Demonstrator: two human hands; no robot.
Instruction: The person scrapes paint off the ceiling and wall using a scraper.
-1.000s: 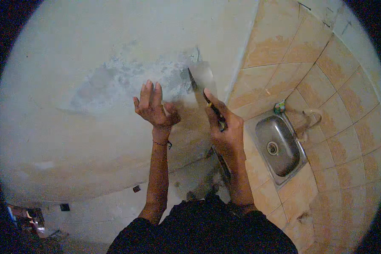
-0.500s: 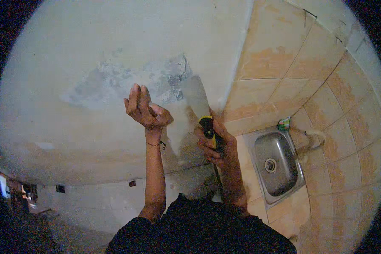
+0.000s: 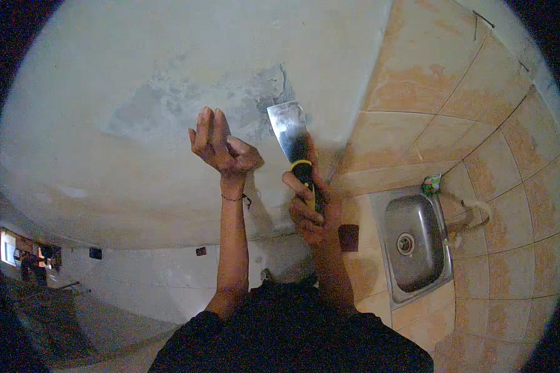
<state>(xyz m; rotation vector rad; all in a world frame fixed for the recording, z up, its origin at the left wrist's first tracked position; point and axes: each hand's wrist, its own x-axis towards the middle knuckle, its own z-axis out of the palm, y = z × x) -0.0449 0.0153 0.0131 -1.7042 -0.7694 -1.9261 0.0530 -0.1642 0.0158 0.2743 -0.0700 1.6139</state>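
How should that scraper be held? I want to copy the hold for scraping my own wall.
Take the scraper by its black handle below the yellow collar, as the right hand does, coming from beneath with the fingers wrapped round. The broad metal blade points up toward the grey patch on the wall, so the handle is the only safe grip.

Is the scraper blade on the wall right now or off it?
Cannot tell for sure. The right hand holds the scraper blade-up over the scraped grey patch, but one view does not show contact.
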